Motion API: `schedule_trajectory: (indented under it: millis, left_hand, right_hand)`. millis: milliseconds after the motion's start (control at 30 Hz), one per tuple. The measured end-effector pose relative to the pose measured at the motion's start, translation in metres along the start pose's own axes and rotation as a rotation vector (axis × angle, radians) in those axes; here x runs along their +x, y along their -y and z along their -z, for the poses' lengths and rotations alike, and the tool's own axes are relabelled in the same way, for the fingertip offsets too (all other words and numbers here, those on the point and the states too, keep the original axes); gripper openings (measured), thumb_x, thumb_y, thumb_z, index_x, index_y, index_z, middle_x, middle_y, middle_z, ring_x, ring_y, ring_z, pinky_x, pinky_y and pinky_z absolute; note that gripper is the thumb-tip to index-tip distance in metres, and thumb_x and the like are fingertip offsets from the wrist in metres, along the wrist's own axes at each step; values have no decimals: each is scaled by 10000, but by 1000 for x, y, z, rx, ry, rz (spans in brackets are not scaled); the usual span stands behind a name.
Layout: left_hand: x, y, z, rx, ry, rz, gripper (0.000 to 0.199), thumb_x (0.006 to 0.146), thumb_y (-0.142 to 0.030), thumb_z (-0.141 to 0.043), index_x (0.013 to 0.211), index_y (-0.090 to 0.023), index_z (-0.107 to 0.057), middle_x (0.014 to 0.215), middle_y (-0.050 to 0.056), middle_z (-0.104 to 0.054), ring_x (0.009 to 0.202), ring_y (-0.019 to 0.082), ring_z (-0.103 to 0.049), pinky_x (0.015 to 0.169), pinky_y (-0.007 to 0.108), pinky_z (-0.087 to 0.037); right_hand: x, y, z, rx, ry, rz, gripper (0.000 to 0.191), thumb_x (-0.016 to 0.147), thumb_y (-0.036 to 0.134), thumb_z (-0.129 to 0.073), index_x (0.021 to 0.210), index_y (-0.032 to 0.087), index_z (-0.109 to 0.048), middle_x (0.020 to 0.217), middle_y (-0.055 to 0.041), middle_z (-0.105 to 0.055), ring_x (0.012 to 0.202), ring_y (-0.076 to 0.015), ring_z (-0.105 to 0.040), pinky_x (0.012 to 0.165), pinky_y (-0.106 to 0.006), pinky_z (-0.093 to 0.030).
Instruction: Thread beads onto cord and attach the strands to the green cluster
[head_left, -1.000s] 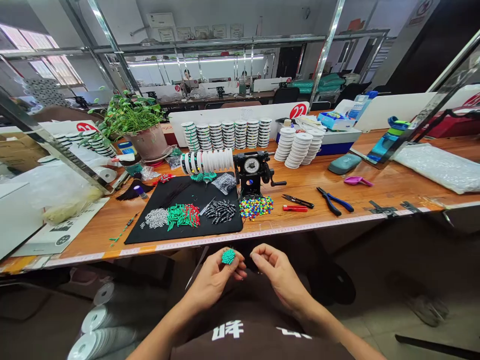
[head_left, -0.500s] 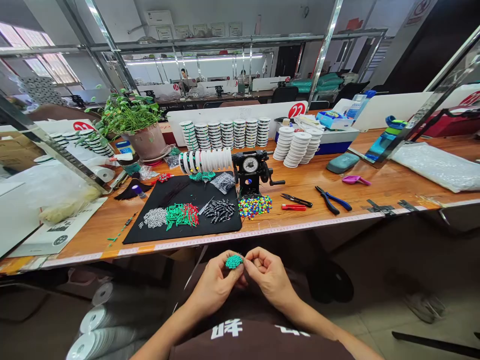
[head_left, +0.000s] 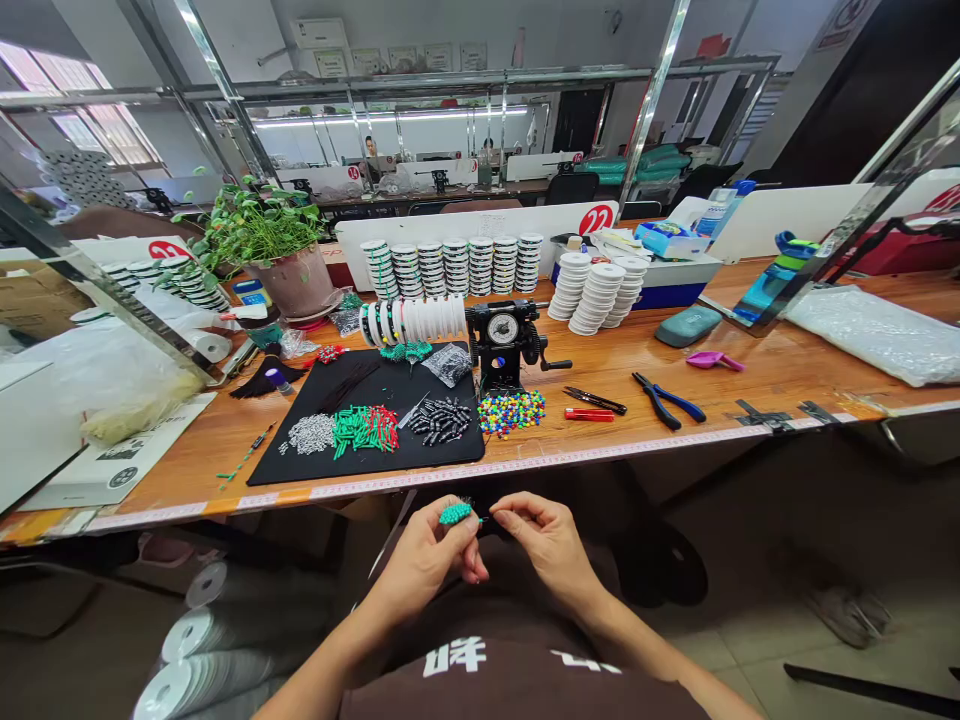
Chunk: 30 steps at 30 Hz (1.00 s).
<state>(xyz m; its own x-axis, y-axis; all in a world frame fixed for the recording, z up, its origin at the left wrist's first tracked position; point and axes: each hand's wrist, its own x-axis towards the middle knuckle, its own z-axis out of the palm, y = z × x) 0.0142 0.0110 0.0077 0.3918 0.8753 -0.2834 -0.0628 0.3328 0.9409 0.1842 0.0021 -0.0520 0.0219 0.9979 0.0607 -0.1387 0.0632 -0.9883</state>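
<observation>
Over my lap, in front of the table edge, my left hand (head_left: 431, 550) grips a small cluster of green beads (head_left: 455, 514) between thumb and fingers. Fine dark strands stick out beside the cluster. To its right, my right hand (head_left: 541, 540) is pinched, its fingertips apart from the cluster; what they hold is too small to make out. Beyond the hands, a black mat (head_left: 292, 466) bears silver beads (head_left: 311, 434), green and red tube beads (head_left: 364, 430) and black tube beads (head_left: 441, 421).
A black hand-crank winder (head_left: 501, 340) with white spools stands behind multicoloured beads (head_left: 511, 412). Right of it lie tweezers (head_left: 595, 400), a red tool (head_left: 589, 414) and blue-handled pliers (head_left: 667, 400). A potted plant (head_left: 289, 280) is at the back left.
My left hand has tilted the bead cluster and shifted it slightly left. My right fingertips have moved away from it, opening a gap between the hands.
</observation>
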Motion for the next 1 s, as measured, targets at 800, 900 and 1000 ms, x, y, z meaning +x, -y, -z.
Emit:
schedule_trajectory:
  millis: [800,900,1000]
  left_hand:
    - [-1,-1,-4,390,-144,-147,223,737,-323,-696,653,-153,-577,532,-54,-458,505,81,-342,500,212,-309]
    - [-1,-1,-2,397,-161,-131,257,732,-374,-694,666,-136,-621,541,-35,-484,504,86,-338,491,221,-288]
    - [0,-2,2,435,-146,-158,309,774,-425,-681,683,-134,-629,573,-21,-507,537,101,-373,514,227,-308]
  right_hand:
    - [-7,14,-7,105,164,46,199,890,372,-700,976,193,-705,713,28,-543,631,-113,-447,592,-219,-370]
    - [-11,17,-6,-101,184,134,192,908,283,-631,1072,194,-676,712,32,-516,634,-126,-457,589,-231,-371]
    - [-11,19,-6,-286,135,221,138,905,237,-594,968,183,-704,651,42,-481,568,-119,-421,538,-238,-330]
